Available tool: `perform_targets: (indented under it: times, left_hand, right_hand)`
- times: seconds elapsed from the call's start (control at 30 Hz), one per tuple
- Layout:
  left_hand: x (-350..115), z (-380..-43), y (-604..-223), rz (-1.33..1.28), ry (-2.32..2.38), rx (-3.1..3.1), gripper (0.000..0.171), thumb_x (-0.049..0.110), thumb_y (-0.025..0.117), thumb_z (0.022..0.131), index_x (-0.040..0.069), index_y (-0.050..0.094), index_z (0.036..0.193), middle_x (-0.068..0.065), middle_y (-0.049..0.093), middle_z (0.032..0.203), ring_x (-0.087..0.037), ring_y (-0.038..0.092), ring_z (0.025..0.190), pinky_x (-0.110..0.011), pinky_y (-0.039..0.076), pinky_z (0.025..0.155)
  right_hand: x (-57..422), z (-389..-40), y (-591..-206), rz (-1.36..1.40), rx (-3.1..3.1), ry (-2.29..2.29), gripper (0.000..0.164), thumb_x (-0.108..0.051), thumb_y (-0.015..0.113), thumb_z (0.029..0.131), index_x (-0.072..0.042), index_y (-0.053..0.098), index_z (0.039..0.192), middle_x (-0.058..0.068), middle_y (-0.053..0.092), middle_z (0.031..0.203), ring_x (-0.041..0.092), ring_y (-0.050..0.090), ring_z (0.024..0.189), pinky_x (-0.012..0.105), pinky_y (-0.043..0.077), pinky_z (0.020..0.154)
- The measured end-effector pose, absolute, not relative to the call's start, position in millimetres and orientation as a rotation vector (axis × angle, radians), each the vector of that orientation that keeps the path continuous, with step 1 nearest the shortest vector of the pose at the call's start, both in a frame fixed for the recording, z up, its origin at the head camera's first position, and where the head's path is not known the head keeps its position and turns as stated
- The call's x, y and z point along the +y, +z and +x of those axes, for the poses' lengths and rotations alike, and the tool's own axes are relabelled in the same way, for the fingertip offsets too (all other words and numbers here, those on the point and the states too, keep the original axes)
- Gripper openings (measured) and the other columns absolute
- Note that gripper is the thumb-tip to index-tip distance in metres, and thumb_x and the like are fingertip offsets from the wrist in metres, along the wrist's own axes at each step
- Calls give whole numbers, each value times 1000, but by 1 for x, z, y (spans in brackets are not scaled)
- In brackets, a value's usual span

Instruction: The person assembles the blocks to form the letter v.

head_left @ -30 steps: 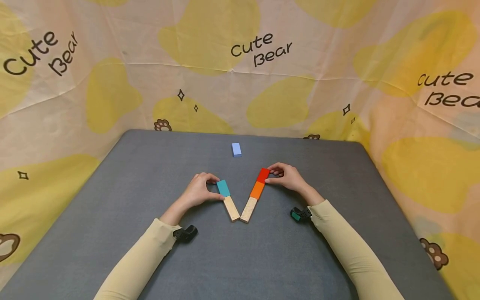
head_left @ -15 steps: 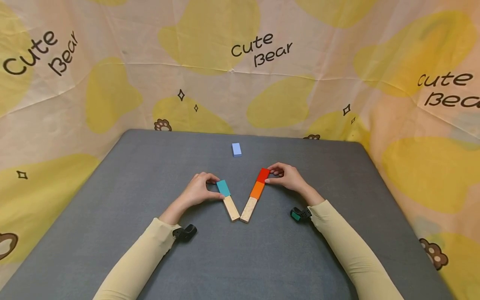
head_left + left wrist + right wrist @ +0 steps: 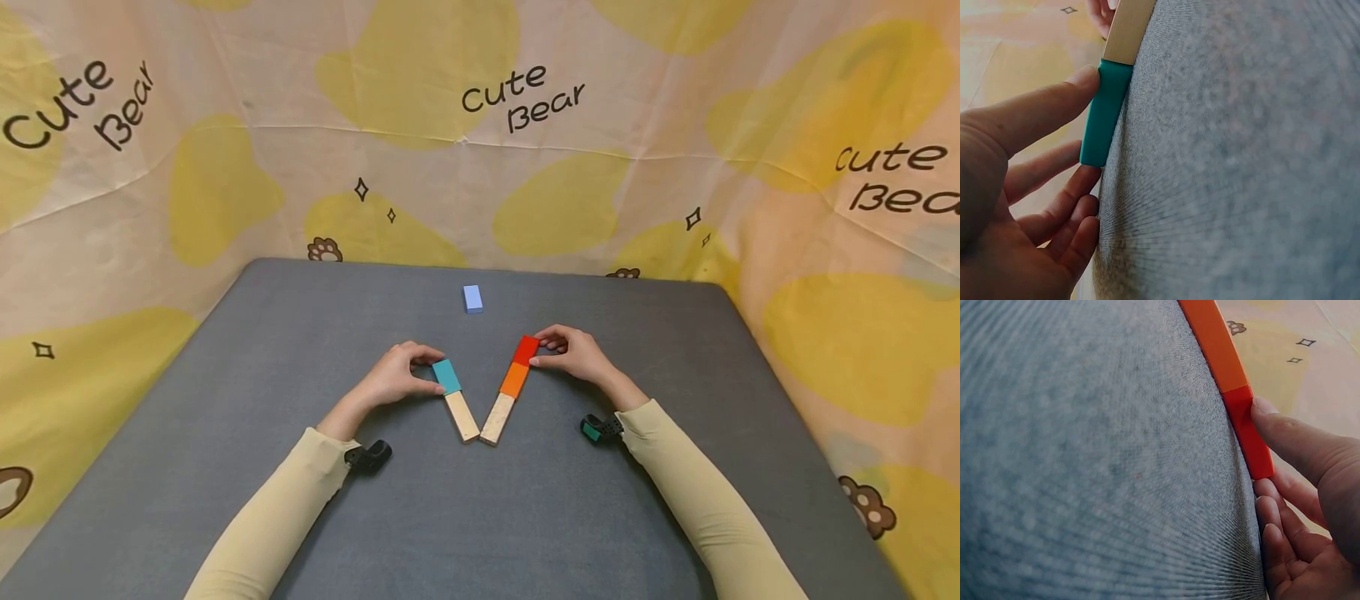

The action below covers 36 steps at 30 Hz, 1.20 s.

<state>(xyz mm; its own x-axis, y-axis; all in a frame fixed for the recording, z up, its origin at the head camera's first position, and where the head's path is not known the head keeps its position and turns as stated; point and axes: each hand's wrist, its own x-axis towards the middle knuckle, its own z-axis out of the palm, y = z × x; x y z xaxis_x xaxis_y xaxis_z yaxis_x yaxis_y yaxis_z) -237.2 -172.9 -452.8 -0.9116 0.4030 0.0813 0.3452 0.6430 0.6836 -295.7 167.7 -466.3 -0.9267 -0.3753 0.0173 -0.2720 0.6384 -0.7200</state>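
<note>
Two rows of flat blocks form a V on the grey table [image 3: 480,533]. My left hand [image 3: 390,375] holds the teal block [image 3: 447,377], thumb near its lower end and fingers at its upper end. Below it lies a plain wooden block [image 3: 462,417], end to end with the teal one. At the top of the other row, my right hand [image 3: 573,354] pinches the red block [image 3: 527,350] between thumb and fingers. An orange block [image 3: 514,380] and a second plain wooden block [image 3: 497,419] continue that row downward. The wooden blocks' lower ends meet or nearly meet.
A light blue block [image 3: 472,298] lies apart near the table's far edge, beyond the V. A patterned cloth [image 3: 420,100] hangs around the table's back and sides. Each wrist wears a black strap with a camera [image 3: 369,457].
My left hand has shifted slightly up, its thumb leaving the seam beside the wooden block for the teal block's side. The right hand and the blocks look the same.
</note>
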Motion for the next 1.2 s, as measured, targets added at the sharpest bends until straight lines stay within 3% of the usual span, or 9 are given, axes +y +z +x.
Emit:
perform_targets:
  times: [1.0,1.2]
  left_hand:
    - [-172,-236,-452,562,1099,2804,49,31,83,71,12,68,114,-8,61,108,-23,53,100,-40,44,88]
    - [-174,-235,-451,610,1131,2770,50,30,82,73,9,67,116,-10,62,108,-23,54,99,-40,46,86]
  right_hand:
    - [168,-296,-465,-544,2720,-1180,50,-36,79,76,-13,64,117,8,64,111,21,58,96,37,46,87]
    - [168,-296,-466,-553,2720,-1174,49,-36,79,76,-13,64,117,8,64,111,21,58,96,38,46,88]
